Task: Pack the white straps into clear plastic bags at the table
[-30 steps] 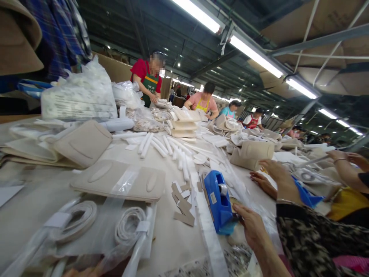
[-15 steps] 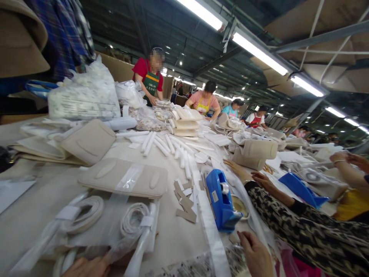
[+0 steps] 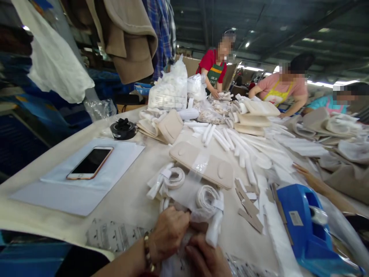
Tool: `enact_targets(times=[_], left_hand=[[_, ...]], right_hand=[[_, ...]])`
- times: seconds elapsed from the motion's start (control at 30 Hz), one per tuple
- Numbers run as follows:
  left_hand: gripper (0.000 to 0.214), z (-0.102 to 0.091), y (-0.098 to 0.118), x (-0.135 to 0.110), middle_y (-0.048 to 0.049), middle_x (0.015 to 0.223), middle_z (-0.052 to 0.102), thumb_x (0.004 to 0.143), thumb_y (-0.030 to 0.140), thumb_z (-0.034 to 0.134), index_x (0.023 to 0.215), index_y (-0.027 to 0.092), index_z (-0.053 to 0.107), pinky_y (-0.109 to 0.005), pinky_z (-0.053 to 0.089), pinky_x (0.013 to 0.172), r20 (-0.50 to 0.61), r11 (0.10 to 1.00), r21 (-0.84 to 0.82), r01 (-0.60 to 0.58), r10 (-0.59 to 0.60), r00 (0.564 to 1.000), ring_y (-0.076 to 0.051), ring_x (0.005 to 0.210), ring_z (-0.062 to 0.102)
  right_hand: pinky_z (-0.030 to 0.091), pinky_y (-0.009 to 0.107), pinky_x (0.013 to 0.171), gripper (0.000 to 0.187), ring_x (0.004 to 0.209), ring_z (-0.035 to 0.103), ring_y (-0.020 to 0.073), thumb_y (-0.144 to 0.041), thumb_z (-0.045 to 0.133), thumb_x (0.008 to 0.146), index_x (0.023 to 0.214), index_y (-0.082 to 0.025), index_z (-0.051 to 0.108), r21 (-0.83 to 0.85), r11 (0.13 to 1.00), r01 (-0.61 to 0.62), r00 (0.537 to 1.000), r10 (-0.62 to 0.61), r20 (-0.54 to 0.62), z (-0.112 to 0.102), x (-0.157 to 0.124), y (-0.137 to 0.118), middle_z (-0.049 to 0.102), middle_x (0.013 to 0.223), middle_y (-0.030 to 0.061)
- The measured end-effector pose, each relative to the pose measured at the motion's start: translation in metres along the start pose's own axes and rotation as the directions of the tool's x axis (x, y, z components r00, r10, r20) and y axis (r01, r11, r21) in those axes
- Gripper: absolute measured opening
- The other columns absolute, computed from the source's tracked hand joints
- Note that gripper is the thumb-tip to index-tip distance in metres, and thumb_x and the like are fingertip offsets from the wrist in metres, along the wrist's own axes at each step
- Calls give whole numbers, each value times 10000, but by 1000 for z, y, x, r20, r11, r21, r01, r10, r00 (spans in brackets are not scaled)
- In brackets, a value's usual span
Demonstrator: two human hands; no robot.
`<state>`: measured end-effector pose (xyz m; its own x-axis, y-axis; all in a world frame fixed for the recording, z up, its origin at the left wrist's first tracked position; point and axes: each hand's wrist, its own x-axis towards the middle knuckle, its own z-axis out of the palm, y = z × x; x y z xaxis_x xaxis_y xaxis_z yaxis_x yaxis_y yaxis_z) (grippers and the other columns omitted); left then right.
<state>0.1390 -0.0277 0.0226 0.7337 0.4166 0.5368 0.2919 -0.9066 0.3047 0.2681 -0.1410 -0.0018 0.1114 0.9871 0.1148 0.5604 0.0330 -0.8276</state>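
Note:
My left hand [image 3: 170,231], with a beaded bracelet at its wrist, is closed at the near end of a beige bag [image 3: 201,163]. Close beside it, my right hand [image 3: 206,256] is also closed, fingers curled. Both seem to pinch a clear printed plastic bag [image 3: 115,234] that spreads to either side beneath them; their fingertips are partly hidden. The beige bag lies flat, with a band of clear tape across its panel. Two coiled straps [image 3: 208,197], partly wrapped in white foam, rest on its near part.
A phone [image 3: 90,163] lies on white paper at left, near a black tape roll [image 3: 123,129]. A blue tape dispenser [image 3: 305,227] stands at right beside cardboard strips [image 3: 249,207]. White foam tubes [image 3: 221,139] and stacked beige bags lie beyond. A co-worker's arm [image 3: 314,179] reaches in from the right.
The view has swung left, bringing the phone and paper into sight. My right hand has come from beside the tape dispenser to beside my left hand at the bag's near end.

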Motion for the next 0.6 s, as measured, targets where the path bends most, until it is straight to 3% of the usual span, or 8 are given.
enact_targets(times=[0.1, 0.23, 0.37, 0.5, 0.6], left_hand=[[280, -1, -1, 0, 36, 578, 532, 935, 172, 257, 716, 198, 430, -297, 281, 534, 12, 999, -38, 21, -21, 1000, -134, 477, 440], [257, -2, -3, -1, 33, 593, 548, 937, 195, 280, 736, 196, 441, -299, 287, 544, 40, 996, -72, 53, -50, 998, -137, 495, 461], [240, -1, -4, -2, 24, 608, 561, 933, 179, 286, 759, 191, 451, -304, 298, 552, 61, 992, -97, 75, -69, 996, -136, 511, 485], [232, 0, -2, -3, 22, 602, 559, 928, 165, 284, 753, 195, 433, -307, 314, 542, 50, 992, -97, 87, -82, 995, -140, 498, 479], [183, -1, 0, -4, 3, 638, 580, 930, 179, 283, 873, 173, 456, -307, 353, 551, 29, 989, -88, 115, -113, 993, -158, 534, 512]], right_hand=[[430, 204, 628, 243, 648, 530, 127, -383, 452, 891, 789, -227, 608, 100, 995, 17, 988, -2, -152, -2, 13, -9, 569, 690, -6], [448, 206, 658, 228, 662, 551, 135, -396, 516, 856, 787, -221, 645, 248, 965, -83, 951, 151, -269, 2, 20, -20, 606, 698, -5], [474, 225, 681, 298, 693, 589, 165, -470, 562, 806, 751, -195, 662, 332, 910, -249, 901, 343, -264, 5, 27, -27, 642, 700, 17], [483, 253, 679, 322, 713, 595, 187, -481, 588, 773, 727, -172, 663, 364, 865, -344, 883, 431, -189, 2, 34, -32, 655, 715, 38], [475, 270, 674, 297, 711, 588, 193, -458, 622, 744, 740, -165, 670, 425, 816, -391, 844, 502, -187, 0, 39, -38, 649, 691, 30]])
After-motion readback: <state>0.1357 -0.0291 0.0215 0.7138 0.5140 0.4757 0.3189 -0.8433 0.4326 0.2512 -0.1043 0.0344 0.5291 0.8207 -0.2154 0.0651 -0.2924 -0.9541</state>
